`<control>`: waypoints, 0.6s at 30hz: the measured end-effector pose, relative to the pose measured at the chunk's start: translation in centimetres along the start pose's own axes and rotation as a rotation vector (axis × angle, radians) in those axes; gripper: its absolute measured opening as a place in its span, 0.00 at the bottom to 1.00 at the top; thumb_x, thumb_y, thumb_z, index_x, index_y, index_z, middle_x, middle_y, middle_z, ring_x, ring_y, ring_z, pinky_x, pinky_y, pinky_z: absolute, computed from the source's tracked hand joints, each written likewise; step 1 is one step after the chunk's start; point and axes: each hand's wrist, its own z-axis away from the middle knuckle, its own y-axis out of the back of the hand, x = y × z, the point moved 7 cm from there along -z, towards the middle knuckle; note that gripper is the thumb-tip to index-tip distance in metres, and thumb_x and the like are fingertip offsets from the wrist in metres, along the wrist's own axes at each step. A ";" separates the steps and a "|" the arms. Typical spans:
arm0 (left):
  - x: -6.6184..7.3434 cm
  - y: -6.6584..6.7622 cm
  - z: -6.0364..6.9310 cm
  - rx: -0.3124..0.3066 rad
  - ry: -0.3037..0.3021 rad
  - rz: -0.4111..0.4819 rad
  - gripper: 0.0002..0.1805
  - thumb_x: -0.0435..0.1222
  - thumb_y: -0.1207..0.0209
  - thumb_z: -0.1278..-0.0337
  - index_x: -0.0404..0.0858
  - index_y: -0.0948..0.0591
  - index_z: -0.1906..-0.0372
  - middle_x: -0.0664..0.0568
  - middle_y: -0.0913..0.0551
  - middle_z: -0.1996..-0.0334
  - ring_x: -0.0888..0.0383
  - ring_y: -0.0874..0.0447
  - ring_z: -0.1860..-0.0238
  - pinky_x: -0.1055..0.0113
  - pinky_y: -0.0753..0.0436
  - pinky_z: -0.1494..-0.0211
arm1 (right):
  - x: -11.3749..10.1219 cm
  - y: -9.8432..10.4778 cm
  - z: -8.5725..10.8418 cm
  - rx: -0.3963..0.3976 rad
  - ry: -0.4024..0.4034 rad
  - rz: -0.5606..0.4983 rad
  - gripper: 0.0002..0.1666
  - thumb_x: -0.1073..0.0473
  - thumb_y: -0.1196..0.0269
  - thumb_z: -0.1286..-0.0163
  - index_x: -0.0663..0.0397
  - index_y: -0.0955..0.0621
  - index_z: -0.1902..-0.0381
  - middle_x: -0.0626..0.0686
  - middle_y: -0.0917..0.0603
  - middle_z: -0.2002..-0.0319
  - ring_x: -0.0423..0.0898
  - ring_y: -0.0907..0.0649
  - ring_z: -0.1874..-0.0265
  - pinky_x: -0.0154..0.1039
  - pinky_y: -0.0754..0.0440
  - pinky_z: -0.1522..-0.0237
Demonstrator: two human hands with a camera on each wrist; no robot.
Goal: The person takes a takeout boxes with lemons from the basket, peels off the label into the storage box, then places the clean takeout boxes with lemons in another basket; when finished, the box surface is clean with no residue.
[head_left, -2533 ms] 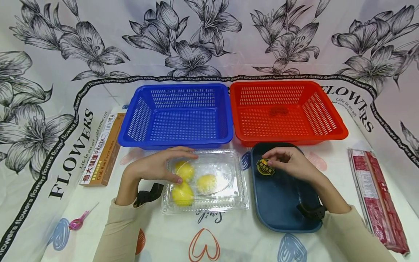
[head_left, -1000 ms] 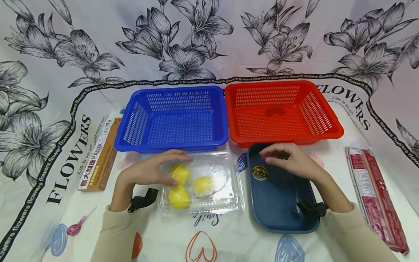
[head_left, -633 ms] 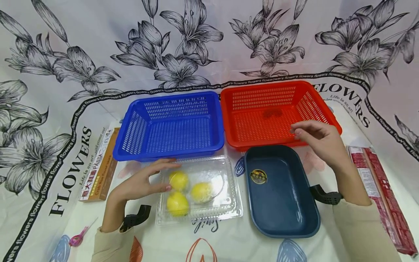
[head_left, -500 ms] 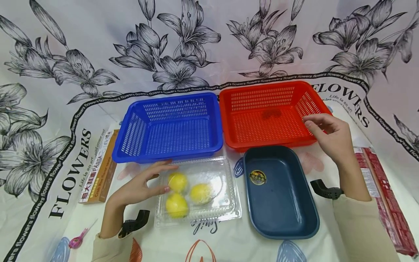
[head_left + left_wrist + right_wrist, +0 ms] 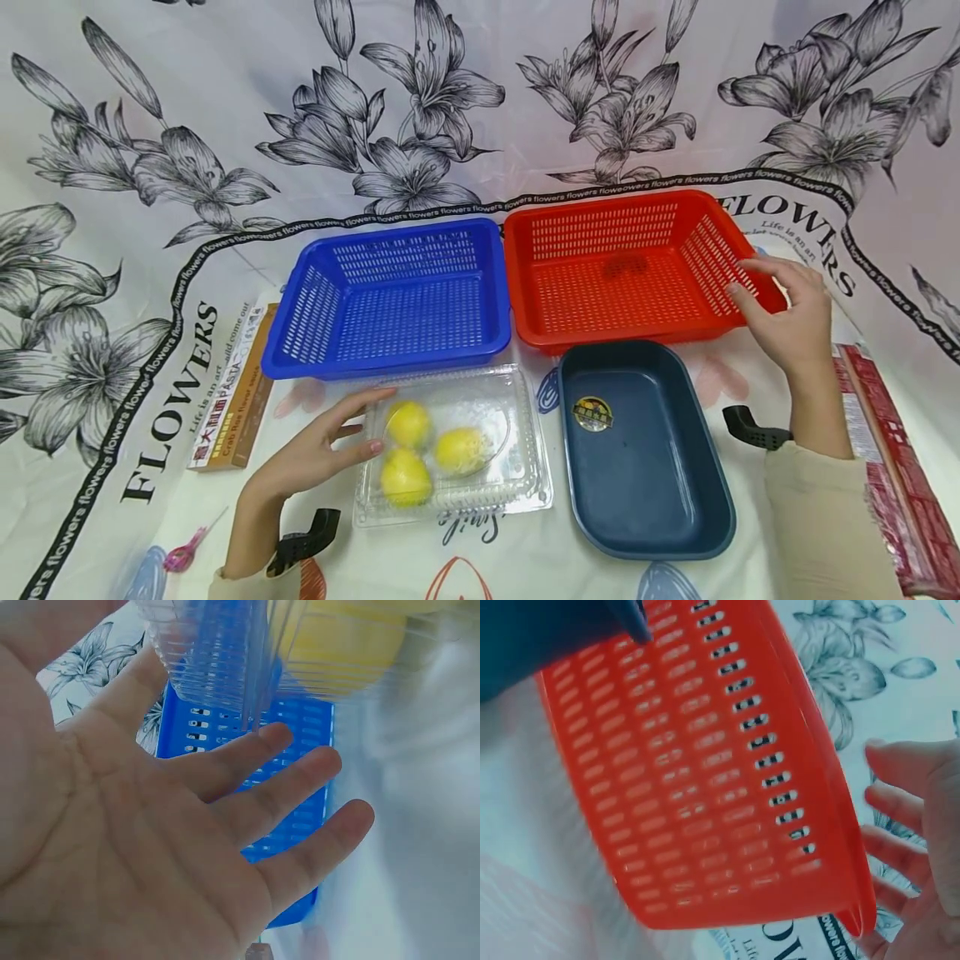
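Note:
My right hand (image 5: 797,321) is at the right front corner of the red basket (image 5: 622,335), fingers spread over the rim. In the right wrist view its fingers (image 5: 892,851) lie just beyond the rim; whether they touch it I cannot tell. My left hand (image 5: 311,454) hovers by the left edge of a clear plastic clamshell box (image 5: 517,425), thumb and fingers apart and holding nothing. Three lemons (image 5: 462,451) show through the clear box. Loosely extended fingers (image 5: 262,810) appear in the left wrist view, below the box's ridged edge (image 5: 255,660).
Left of the red basket stands a blue basket (image 5: 386,367). A dark blue tray (image 5: 637,492) with a round sticker sits in front. A pasta box (image 5: 243,400) and a pink-wrapped lollipop (image 5: 180,557) lie left, a red-and-white package (image 5: 900,475) right.
My right hand has left the dark blue tray and moved right and away to the red basket's corner. My left hand has drawn slightly left, off the clear box's lid.

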 end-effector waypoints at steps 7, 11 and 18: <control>-0.7 -0.2 1.4 0.054 0.044 -0.013 0.33 0.38 0.42 0.28 0.54 0.36 0.22 0.49 0.33 0.24 0.46 0.30 0.28 0.62 0.21 0.36 | 1.2 -1.6 0.0 -0.139 0.019 0.094 0.34 0.53 0.33 0.33 0.57 0.25 0.30 0.60 0.29 0.26 0.61 0.38 0.29 0.70 0.48 0.39; -0.9 -0.4 1.8 0.073 0.063 0.007 0.32 0.36 0.43 0.27 0.53 0.36 0.22 0.46 0.33 0.25 0.39 0.27 0.36 0.62 0.20 0.41 | 1.9 -1.7 0.1 -0.177 -0.013 0.125 0.39 0.48 0.35 0.31 0.55 0.30 0.26 0.58 0.33 0.23 0.63 0.40 0.28 0.70 0.48 0.39; -0.6 -0.9 0.4 0.073 0.033 0.075 0.33 0.34 0.41 0.29 0.48 0.35 0.22 0.46 0.26 0.49 0.59 0.27 0.55 0.67 0.21 0.55 | 3.3 -0.4 0.3 -0.201 -0.065 0.164 0.42 0.45 0.39 0.28 0.54 0.35 0.22 0.53 0.41 0.19 0.66 0.43 0.26 0.71 0.50 0.39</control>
